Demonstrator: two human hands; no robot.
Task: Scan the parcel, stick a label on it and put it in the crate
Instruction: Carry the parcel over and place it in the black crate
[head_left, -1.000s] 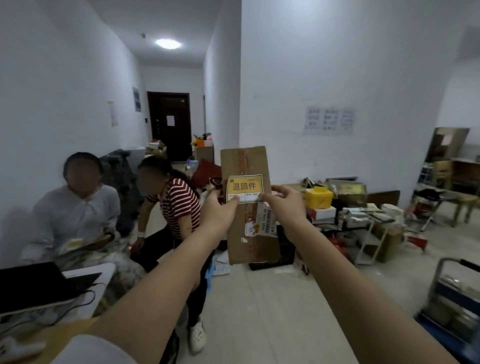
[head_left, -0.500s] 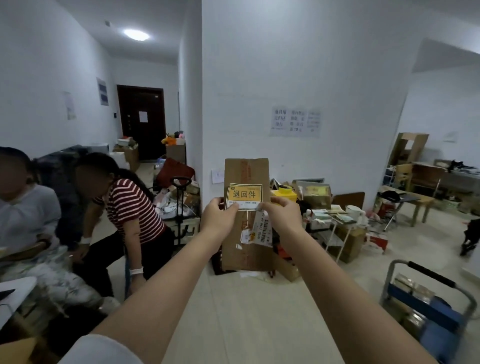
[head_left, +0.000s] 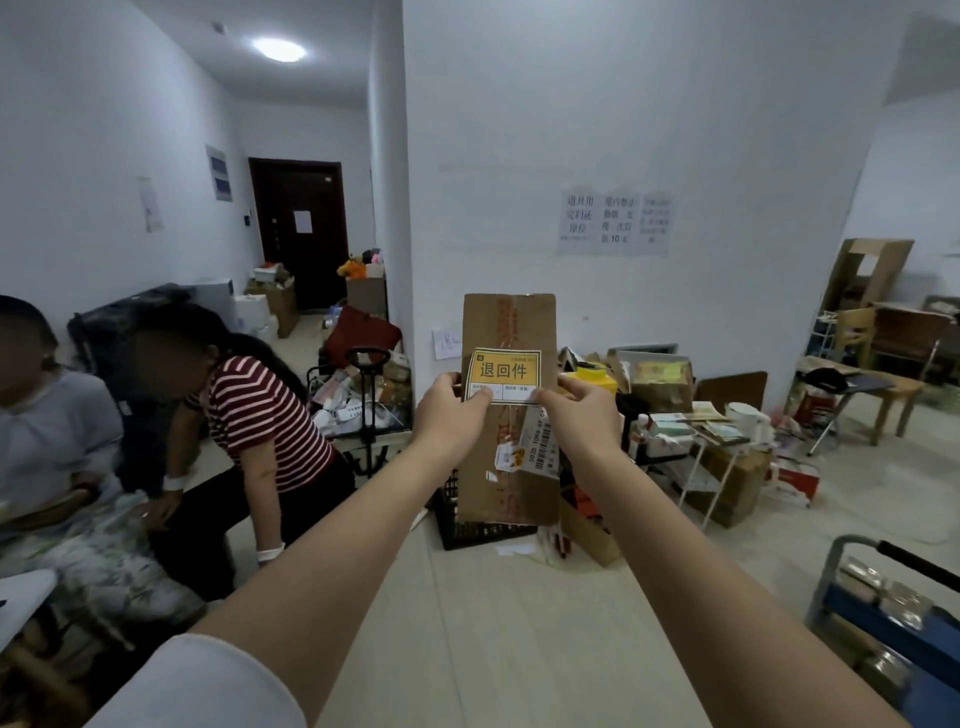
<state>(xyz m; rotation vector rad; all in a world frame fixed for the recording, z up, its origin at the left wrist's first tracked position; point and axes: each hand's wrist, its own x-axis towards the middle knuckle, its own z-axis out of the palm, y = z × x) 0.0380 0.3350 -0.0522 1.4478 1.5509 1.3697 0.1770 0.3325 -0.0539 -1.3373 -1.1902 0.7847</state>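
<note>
Cardboard parcel (head_left: 506, 467) upright, yellow label (head_left: 503, 375) on it, fingers of both hands (head_left: 451, 410) (head_left: 581, 415) pinching them.

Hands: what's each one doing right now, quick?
Left hand: closed on the cardboard parcel, thumb on the yellow label.
Right hand: closed on the parcel, thumb on the label's other corner.

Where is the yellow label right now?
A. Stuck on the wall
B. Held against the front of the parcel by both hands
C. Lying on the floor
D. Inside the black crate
B: the label sits on the upright parcel, with the left hand and right hand pinching its lower corners.
</note>
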